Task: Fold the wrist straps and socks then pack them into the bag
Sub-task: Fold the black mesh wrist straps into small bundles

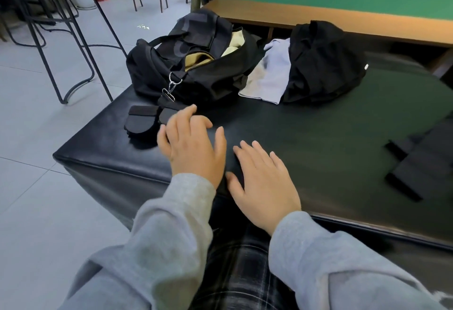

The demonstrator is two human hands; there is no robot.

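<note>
Lying flat near the front edge of the black padded table [318, 138], a dark item, seemingly a sock [229, 162], is pressed by the left hand [193, 145] and right hand [264, 184], both spread with straight fingers. Folded wrist straps [142, 120] are seen at the left corner, beside the unzipped bag [196, 64]. Edges should be aligned before creasing. Beyond lie clothes [318, 62], grey tiled floor and stools.

Lounge or café, bar stools [61, 47], bench [294, 123]
</note>
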